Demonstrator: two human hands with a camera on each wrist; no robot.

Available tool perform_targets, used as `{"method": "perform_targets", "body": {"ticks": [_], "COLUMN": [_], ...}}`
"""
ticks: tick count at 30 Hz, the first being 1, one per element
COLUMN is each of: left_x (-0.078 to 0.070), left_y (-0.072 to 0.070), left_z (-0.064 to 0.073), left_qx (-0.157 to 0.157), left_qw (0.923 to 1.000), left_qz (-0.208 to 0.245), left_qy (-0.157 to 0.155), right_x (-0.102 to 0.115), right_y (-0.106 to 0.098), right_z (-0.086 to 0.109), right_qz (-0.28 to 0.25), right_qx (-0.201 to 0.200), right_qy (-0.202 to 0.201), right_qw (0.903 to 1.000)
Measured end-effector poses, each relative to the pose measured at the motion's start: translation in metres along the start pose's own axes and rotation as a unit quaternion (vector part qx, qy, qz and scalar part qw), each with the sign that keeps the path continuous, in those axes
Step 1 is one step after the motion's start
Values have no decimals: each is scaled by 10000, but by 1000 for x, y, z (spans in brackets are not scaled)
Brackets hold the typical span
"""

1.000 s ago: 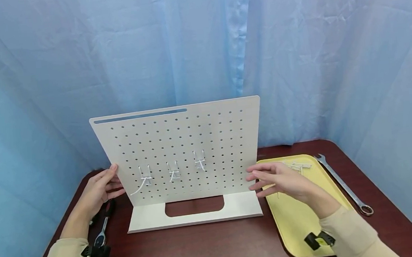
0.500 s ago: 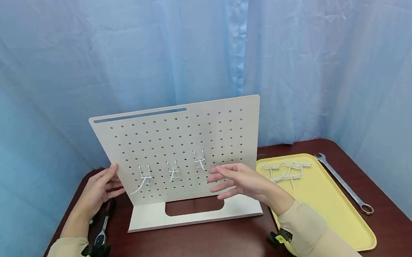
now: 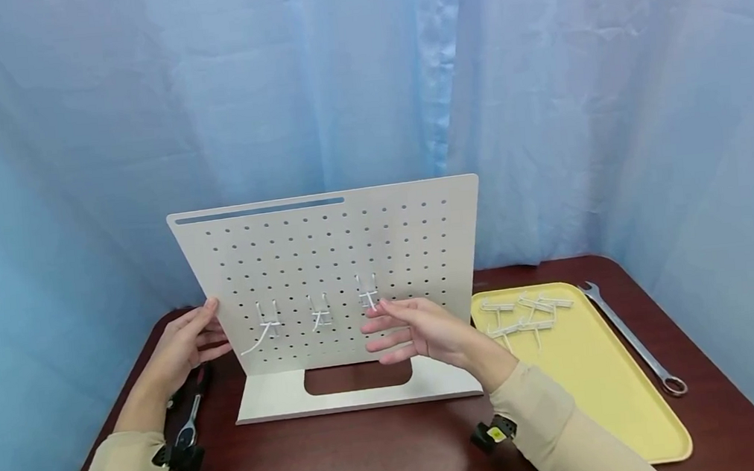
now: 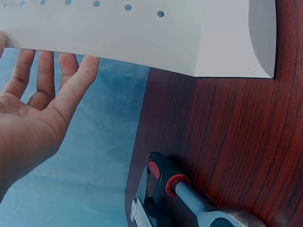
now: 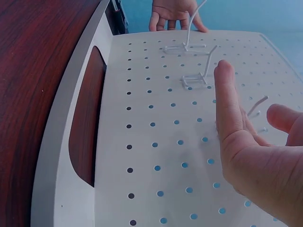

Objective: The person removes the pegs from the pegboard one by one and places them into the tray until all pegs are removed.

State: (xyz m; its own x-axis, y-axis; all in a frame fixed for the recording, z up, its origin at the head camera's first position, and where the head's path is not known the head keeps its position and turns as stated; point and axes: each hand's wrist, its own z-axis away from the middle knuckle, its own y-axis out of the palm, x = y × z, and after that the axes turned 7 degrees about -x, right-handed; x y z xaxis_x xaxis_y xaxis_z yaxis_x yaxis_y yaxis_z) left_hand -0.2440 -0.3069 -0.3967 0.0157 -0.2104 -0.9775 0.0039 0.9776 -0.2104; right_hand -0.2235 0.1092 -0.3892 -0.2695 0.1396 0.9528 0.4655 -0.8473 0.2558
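Note:
My left hand holds the left edge of a white pegboard, thumb on the front and fingers behind it. The board stands upright on its slotted base. Three white wire hooks are mounted on it: a long left hook, a middle hook and a higher right hook. Fingers extended and nothing held, my right hand is in front of the board just below the right hook. In the right wrist view this hand partly hides that hook.
To the right lies a yellow tray with several loose white hooks at its far end. Beside it is a long combination wrench. A ratchet with a black and red handle lies left of the board. Blue curtains hang behind.
My right hand has moved left from over the tray to below the right hook on the board, uncovering the loose hooks. My left hand stays at the board's edge.

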Motion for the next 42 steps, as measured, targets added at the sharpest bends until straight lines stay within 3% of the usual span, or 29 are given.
{"method": "perform_targets", "body": {"ticks": [42], "left_x": [0], "left_y": [1], "left_z": [0], "left_qx": [-60], "left_qw": [10000], "left_qz": [-15], "left_qy": [-31], "right_x": [5], "right_y": [12], "right_z": [-8], "right_qz": [-182], "right_qx": [-119], "right_qy": [-49], "right_qw": [9998]}}
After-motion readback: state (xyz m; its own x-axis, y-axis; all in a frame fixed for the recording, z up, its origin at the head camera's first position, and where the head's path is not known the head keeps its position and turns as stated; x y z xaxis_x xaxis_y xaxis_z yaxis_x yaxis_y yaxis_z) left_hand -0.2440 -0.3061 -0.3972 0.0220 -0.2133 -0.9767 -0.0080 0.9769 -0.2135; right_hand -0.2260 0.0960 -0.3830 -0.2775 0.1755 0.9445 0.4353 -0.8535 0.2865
